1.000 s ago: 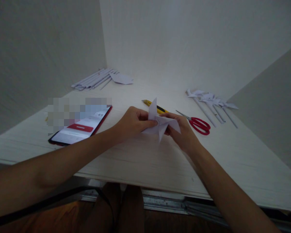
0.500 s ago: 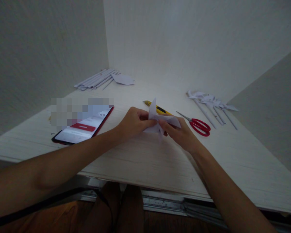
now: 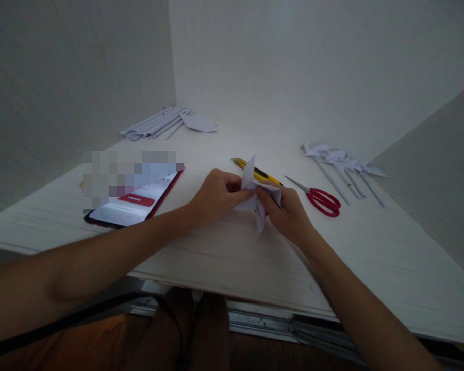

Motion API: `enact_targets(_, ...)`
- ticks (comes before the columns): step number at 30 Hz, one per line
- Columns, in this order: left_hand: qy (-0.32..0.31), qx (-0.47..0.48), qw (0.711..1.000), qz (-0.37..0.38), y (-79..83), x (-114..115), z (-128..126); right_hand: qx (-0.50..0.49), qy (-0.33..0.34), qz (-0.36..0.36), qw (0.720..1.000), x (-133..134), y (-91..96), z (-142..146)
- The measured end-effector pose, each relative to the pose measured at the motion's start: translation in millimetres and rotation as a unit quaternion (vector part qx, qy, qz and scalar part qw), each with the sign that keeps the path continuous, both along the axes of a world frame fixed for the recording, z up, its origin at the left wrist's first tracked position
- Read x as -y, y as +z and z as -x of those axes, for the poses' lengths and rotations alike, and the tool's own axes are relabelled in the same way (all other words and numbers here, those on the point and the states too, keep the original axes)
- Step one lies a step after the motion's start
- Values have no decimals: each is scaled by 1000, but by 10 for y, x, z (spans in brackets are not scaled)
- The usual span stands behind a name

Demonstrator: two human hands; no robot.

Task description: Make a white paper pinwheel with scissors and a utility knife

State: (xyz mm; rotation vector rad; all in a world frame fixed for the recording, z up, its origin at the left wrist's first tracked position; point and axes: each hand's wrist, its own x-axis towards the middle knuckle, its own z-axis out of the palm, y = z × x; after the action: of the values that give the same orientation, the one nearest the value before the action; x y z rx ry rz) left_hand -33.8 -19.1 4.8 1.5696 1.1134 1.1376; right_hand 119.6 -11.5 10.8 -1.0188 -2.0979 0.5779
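Note:
A white paper pinwheel (image 3: 248, 174) is held between both hands, just above the front of the table, its blades bent inward to the middle. My left hand (image 3: 216, 193) pinches it from the left, thumb pressed near the centre. From the right, my right hand (image 3: 284, 208) grips it with thumb and fingers closed on the blades by the centre. One blade points up and another hangs down below the fingers. Just behind the hands lies a yellow utility knife (image 3: 263, 176). Scissors with red handles (image 3: 322, 202) rest to the right of my right hand.
A phone (image 3: 139, 193) with a lit screen lies at the left. White paper sticks (image 3: 154, 123) and a folded paper sheet (image 3: 199, 123) are at the back left. Several finished-looking pinwheels on sticks (image 3: 342, 159) lie at the right. Walls enclose the white table (image 3: 232, 257).
My right fingers have shifted slightly inward on the pinwheel, and its lower blade shows more below them. The whole view has moved a little.

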Motion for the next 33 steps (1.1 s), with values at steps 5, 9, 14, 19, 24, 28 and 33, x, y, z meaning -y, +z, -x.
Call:
enact_targets(5,5,7,1000,-4,4,-8,-3,-32,-9,62,998,17,10,-18)
enact_targets(9,-3,11,1000,-12,36,2,4,-74,33,123,989,-7,11,-107)
enact_targets(14,-3,27,1000,-12,40,2,18,-88,100,152,979,-42,78,-193)
enact_targets(19,0,35,999,-9,51,3,3,-56,17,64,996,-63,171,-255)
enact_targets(24,7,56,998,29,50,-9,-11,-160,-119,-67,978,-135,229,-402)
enact_targets(28,-20,50,998,-14,13,-8,-1,-190,-105,-75,973,-130,290,-423)
enact_targets(33,-25,-58,981,-181,102,79,54,-115,30,67,991,4,358,-358)
